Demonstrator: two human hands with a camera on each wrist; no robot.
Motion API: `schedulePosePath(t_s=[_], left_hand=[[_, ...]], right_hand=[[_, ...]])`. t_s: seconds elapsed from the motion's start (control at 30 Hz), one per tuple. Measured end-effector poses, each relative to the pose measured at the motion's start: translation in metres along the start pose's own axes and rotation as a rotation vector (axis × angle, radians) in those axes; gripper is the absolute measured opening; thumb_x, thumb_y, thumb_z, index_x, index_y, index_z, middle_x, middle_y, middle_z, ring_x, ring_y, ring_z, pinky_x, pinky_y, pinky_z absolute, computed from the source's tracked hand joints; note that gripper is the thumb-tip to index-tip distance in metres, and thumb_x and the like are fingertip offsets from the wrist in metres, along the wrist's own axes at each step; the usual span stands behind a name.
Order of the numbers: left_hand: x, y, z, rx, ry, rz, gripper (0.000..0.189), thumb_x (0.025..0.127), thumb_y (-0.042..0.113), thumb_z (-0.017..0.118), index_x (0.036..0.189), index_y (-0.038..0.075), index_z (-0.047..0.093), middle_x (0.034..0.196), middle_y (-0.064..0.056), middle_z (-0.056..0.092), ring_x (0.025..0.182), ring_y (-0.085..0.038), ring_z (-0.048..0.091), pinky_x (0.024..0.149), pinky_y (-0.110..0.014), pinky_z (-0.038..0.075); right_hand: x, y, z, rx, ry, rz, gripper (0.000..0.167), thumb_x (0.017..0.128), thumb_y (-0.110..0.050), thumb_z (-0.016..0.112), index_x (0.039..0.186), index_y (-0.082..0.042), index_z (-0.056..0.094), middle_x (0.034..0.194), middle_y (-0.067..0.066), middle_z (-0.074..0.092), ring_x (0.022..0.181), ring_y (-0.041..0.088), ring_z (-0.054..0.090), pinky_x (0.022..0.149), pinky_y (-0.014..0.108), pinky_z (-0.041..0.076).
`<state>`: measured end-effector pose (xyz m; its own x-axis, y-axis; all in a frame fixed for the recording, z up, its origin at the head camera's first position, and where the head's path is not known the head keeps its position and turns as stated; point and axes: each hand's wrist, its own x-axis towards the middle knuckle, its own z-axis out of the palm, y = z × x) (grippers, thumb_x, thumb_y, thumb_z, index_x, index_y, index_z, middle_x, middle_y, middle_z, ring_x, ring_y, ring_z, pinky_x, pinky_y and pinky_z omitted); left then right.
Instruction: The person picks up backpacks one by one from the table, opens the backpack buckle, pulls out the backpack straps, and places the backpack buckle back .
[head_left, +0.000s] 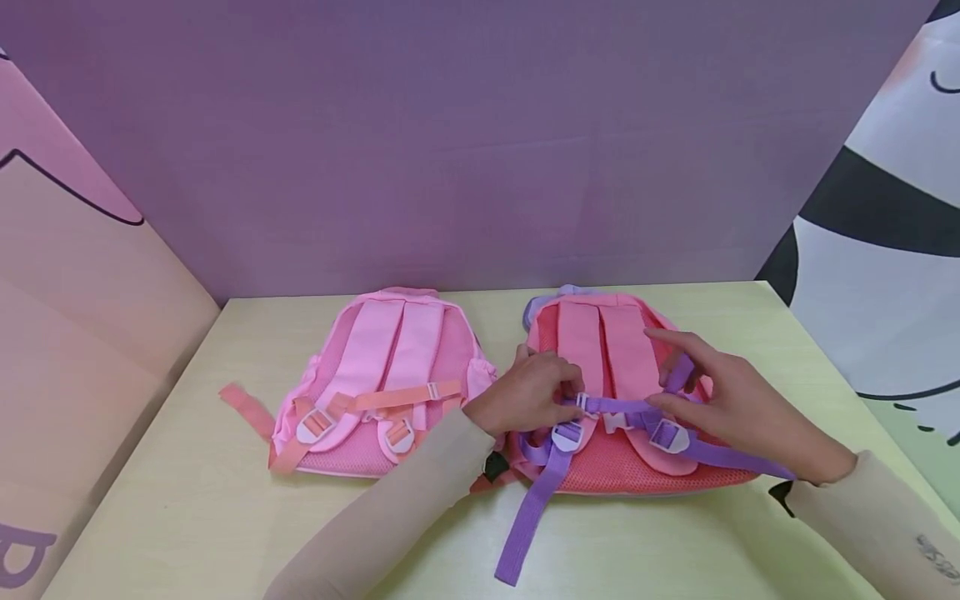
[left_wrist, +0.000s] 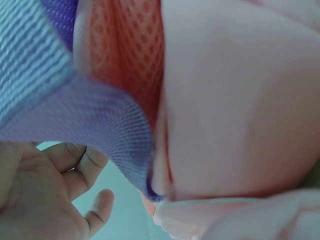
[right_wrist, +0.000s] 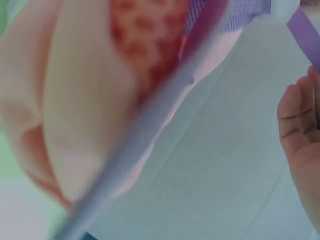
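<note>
A coral-pink backpack (head_left: 592, 333) lies with its shoulder straps up. My left hand (head_left: 525, 387) pinches a purple chest strap (head_left: 618, 406) at its small white slider (head_left: 582, 403). My right hand (head_left: 720, 387) holds an upturned stretch of that strap near its thumb and middle finger, with the index finger stretched out above. A white clip (head_left: 617, 422) lies just under the strap. White ladder buckles (head_left: 670, 436) sit on the lower shoulder straps, with purple webbing (head_left: 532, 521) trailing toward me. In the left wrist view, purple webbing (left_wrist: 100, 115) hangs close beside a hand.
A lighter pink backpack (head_left: 375, 350) with peach straps (head_left: 405, 397) lies to the left, close to my left forearm. Both bags rest on a pale wood-look table (head_left: 180, 500). A purple panel (head_left: 480, 150) stands at the back, with printed panels (head_left: 892, 233) at the sides.
</note>
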<state>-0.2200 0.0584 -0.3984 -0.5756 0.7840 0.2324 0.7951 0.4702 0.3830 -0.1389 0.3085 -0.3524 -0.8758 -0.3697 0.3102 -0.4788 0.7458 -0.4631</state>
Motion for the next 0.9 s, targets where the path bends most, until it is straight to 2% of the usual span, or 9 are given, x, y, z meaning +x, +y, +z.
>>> schedulePosePath(t_s=[0.17,0.33,0.47,0.77,0.9], left_hand=[[0.0,0.001,-0.001,-0.01,-0.001,-0.002,0.018,0.079,0.033,0.077,0.089,0.021,0.069,0.077,0.015,0.056,0.075,0.001,0.048,0.079,-0.032,0.025],[0.0,0.001,-0.001,-0.012,-0.003,-0.008,0.016,0.079,0.032,0.077,0.088,0.022,0.069,0.077,0.015,0.056,0.075,0.001,0.048,0.079,-0.032,0.026],[0.0,0.001,-0.002,-0.024,-0.006,-0.025,0.018,0.078,0.033,0.077,0.089,0.022,0.068,0.078,0.015,0.057,0.076,0.001,0.048,0.079,-0.032,0.026],[-0.001,0.002,-0.004,-0.019,-0.002,-0.034,0.02,0.078,0.034,0.078,0.091,0.021,0.069,0.079,0.014,0.058,0.077,0.001,0.048,0.079,-0.031,0.026],[-0.002,0.002,-0.004,-0.022,0.005,-0.028,0.02,0.078,0.033,0.078,0.091,0.021,0.069,0.08,0.014,0.058,0.077,0.002,0.048,0.078,-0.031,0.027]], right_hand=[[-0.004,0.004,-0.005,-0.029,0.013,-0.025,0.079,0.068,-0.017,0.086,0.136,-0.017,0.046,0.089,-0.01,0.057,0.078,0.005,0.056,0.064,0.023,0.049],[-0.008,0.008,-0.007,-0.052,0.019,-0.031,0.056,0.066,-0.021,0.087,0.116,-0.02,0.061,0.088,-0.011,0.059,0.078,0.005,0.057,0.066,0.02,0.05],[-0.011,0.013,-0.008,-0.047,0.014,-0.032,0.041,0.065,-0.021,0.088,0.101,-0.023,0.067,0.088,-0.01,0.063,0.078,0.006,0.059,0.065,0.019,0.05],[-0.014,0.021,-0.004,-0.037,-0.064,0.055,0.033,0.068,-0.022,0.086,0.096,-0.018,0.07,0.085,-0.014,0.062,0.073,0.005,0.058,0.062,0.022,0.05],[-0.015,0.025,0.001,-0.036,-0.092,0.036,0.03,0.068,-0.016,0.086,0.093,-0.019,0.07,0.082,-0.015,0.061,0.068,0.005,0.055,0.056,0.023,0.047]])
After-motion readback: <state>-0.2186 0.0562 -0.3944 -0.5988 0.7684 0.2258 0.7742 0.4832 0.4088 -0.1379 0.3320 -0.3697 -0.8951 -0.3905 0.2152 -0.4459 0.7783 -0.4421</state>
